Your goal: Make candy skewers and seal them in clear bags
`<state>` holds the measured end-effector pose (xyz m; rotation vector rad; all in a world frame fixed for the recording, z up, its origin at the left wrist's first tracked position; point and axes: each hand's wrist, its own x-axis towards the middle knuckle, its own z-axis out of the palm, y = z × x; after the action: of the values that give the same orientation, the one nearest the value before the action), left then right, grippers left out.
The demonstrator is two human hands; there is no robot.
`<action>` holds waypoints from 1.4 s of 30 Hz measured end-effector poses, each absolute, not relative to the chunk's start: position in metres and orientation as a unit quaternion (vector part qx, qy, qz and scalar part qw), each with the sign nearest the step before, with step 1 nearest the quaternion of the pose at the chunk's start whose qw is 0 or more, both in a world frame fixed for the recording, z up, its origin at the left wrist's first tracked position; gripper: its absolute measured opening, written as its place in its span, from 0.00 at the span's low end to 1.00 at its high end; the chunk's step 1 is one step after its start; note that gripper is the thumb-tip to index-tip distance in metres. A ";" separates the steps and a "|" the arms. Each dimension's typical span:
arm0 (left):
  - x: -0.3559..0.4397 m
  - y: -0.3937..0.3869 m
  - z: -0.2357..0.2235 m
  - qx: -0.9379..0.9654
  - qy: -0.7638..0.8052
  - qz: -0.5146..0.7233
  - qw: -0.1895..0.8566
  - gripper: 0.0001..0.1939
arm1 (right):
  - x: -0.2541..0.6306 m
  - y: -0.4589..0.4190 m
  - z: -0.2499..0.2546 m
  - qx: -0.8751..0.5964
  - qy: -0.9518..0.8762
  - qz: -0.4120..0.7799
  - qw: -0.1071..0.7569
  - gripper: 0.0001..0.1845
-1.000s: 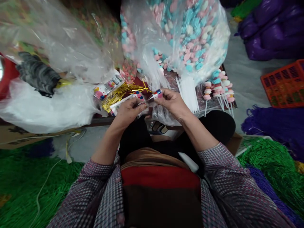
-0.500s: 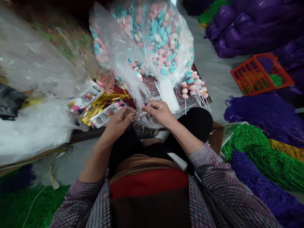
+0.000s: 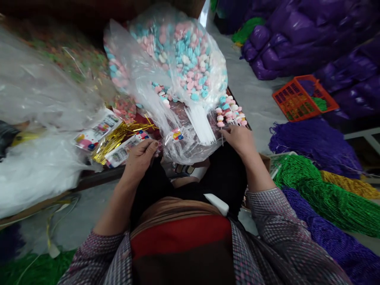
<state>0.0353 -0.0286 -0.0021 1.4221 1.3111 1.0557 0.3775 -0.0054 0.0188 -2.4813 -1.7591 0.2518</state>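
Two-handed, pinching skewer (image 3: 220,118) with right hand (image 3: 240,138), closing left hand (image 3: 141,154), can't tell on what, kinda dodging sticks (image 3: 201,124) and bag (image 3: 190,55) between.

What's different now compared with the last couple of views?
The right hand has left the left hand and moved right, its fingertips now at the stick of the leftmost candy skewer; whether it grips is unclear. The small printed piece it held has been let go and lies on clear plastic. The left hand stays pinched by the printed packets; the white sticks look unmoved.
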 end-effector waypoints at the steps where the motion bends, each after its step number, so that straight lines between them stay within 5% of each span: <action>1: 0.038 -0.028 -0.002 0.567 0.531 0.431 0.459 0.18 | 0.378 -0.004 0.017 -0.806 -0.586 0.083 0.007 0.16; 7: 0.034 -0.027 -0.013 0.508 0.537 0.478 0.474 0.15 | 0.371 -0.006 0.010 -0.812 -0.574 0.100 0.013 0.13; 16: 0.029 -0.020 -0.015 0.474 0.490 0.528 0.507 0.15 | 0.366 -0.072 0.033 -0.670 -0.543 0.303 0.405 0.14; 20: 0.029 -0.020 -0.012 0.509 0.446 0.520 0.521 0.21 | 0.352 -0.078 0.041 -0.585 -0.545 0.328 0.503 0.10; 42: 0.016 -0.020 -0.011 0.637 0.375 0.479 0.474 0.11 | 0.345 -0.070 0.043 -0.549 -0.696 0.253 0.387 0.07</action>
<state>0.0163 -0.0203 -0.0111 1.5582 0.9185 1.1709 0.3452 -0.0702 0.0427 -1.3986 -1.7720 0.6433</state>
